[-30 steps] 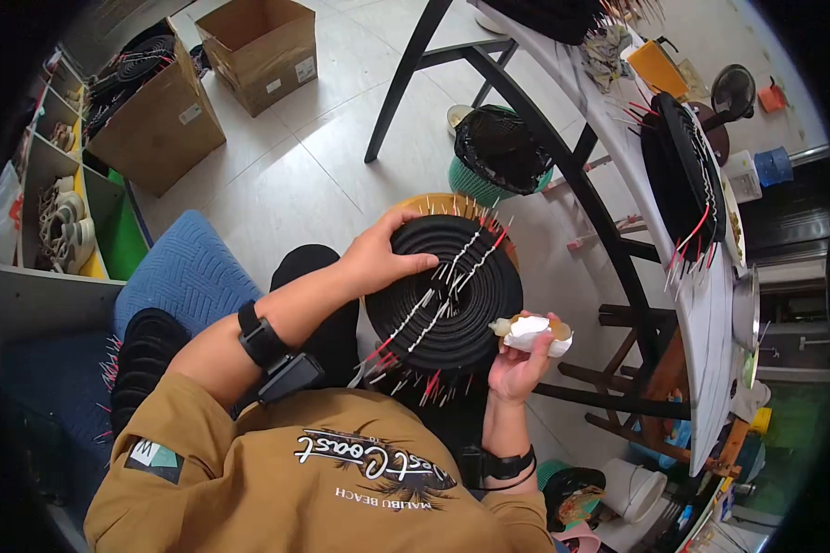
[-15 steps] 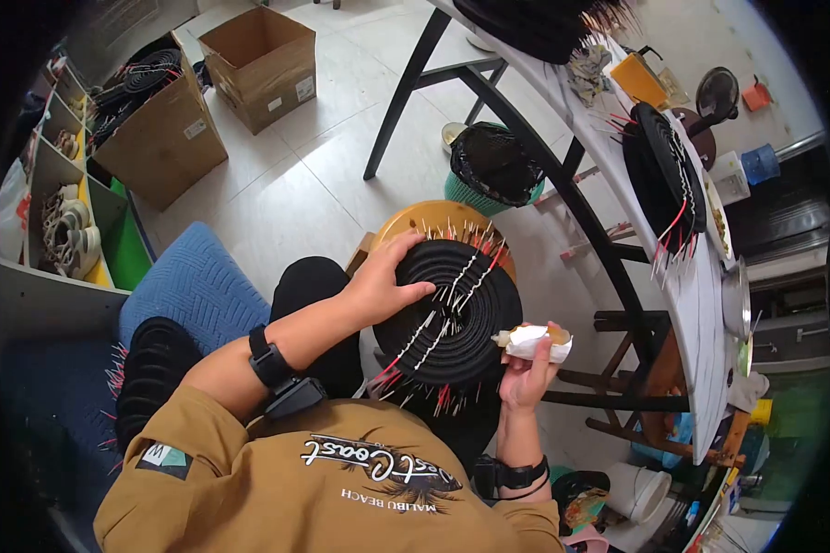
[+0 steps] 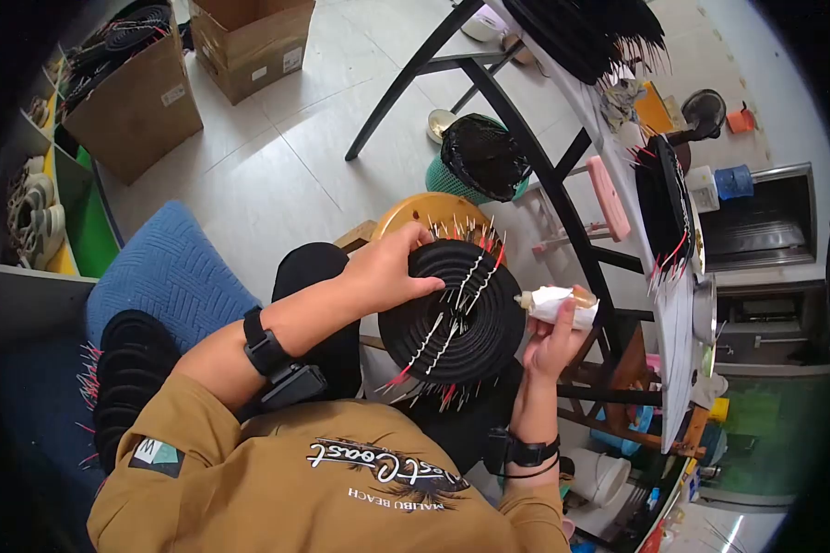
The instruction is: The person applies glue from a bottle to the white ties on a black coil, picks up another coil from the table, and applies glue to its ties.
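Fingers (image 3: 424, 284) of the left hand (image 3: 385, 272) lie together, flat on the black coil (image 3: 452, 318), likely steadying it on the lap. The right hand (image 3: 551, 339) pinches a glue bottle (image 3: 555, 301), nozzle toward the coil's rim. A wooden stool (image 3: 413, 214) sits beneath; the worktop (image 3: 675, 318) edge and its black legs (image 3: 563, 198) crowd the right.

Left hand (image 3: 387, 272): coil (image 3: 466, 336); right hand (image 3: 551, 343): bottle (image 3: 555, 302)
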A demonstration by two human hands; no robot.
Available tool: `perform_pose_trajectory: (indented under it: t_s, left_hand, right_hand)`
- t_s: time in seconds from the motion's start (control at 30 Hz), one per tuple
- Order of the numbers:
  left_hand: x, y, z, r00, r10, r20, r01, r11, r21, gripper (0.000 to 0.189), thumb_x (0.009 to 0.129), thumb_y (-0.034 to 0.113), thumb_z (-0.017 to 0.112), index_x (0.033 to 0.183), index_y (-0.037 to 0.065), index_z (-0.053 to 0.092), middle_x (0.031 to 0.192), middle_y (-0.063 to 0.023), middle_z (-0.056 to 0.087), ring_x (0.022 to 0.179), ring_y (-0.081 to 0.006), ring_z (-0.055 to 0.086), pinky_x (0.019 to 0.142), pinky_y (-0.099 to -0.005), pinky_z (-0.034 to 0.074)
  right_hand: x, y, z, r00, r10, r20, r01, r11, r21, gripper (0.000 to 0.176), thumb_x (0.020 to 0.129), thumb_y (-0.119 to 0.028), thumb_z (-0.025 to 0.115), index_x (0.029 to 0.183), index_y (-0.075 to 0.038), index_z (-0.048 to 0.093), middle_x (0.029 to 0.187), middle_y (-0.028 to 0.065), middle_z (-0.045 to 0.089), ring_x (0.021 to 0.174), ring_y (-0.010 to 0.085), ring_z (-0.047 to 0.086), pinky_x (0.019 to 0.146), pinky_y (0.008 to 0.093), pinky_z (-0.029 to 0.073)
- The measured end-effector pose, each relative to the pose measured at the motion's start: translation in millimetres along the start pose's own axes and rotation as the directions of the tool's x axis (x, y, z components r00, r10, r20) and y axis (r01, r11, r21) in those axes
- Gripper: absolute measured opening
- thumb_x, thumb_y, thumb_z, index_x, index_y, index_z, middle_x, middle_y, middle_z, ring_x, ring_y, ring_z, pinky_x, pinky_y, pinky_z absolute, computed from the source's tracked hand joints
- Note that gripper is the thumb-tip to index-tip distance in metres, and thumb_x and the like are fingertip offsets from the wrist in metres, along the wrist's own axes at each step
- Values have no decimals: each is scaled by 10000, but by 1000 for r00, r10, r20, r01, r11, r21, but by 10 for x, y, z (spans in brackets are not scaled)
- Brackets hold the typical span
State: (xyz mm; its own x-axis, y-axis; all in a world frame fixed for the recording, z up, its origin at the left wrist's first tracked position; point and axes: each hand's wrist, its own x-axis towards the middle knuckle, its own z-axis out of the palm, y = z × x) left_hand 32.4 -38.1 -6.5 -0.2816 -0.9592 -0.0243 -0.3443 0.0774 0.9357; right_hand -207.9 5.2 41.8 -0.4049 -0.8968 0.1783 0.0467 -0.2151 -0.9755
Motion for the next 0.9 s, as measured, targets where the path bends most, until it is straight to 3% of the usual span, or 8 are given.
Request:
perform_pose_trajectory:
  t_s: [0.23,0.3,0.4,0.6,0.73,0.83,0.9]
  left_hand:
    - [1,16,56,996,69,-53,-70,997,-19,532,684,284,737,1120,91,499,956,-125,623,898,-269,611,780,-341,467]
    - [-14,108,18,998,-44,47,47,998,-49,534,695,264,729,1141,89,492,967,-118,623,905,-257,611,787,-333,465]
    - [3,93,27,997,-39,73,45,996,-79,520,704,240,720,1142,86,487,976,-116,624,912,-243,611,796,-326,461]
    - [61,20,39,994,-16,112,28,993,-112,535,715,216,709,1166,85,453,975,-116,624,913,-238,611,800,-320,458]
    - [89,-10,41,993,-18,117,31,993,-114,536,716,212,707,1169,86,449,975,-116,624,913,-242,610,802,-322,457]
    - [108,-2,34,986,-40,160,63,987,-145,574,701,188,739,1188,80,454,1013,-114,613,952,-205,598,848,-314,446]
    - [112,-26,47,990,-17,139,35,991,-130,533,713,204,710,1164,85,452,989,-122,622,934,-246,605,818,-324,454]
  right_hand:
    - [170,156,157,987,-120,105,135,980,-150,377,852,-186,618,1139,-65,405,851,43,530,599,84,500,440,181,373]
    - [227,214,139,989,-73,130,96,979,-180,389,840,-179,637,1135,-65,410,884,45,528,651,90,511,504,183,406]
    - [279,310,192,986,-78,145,103,980,-172,410,819,-150,664,1132,-55,416,926,51,518,801,118,526,680,221,449]
    - [243,435,197,983,-108,146,140,963,-232,419,814,-147,668,1132,-51,413,941,53,512,806,126,529,705,234,453]
    - [252,413,173,988,-31,150,60,978,-198,425,810,-146,672,1131,-51,411,967,53,502,791,122,528,689,229,452]
    - [276,466,155,987,-98,131,124,970,-211,429,806,-152,677,1129,-51,412,974,50,493,764,111,523,645,214,446]
    - [270,459,166,983,-83,163,117,970,-212,429,805,-159,679,1126,-51,414,966,46,490,754,107,519,630,207,442]
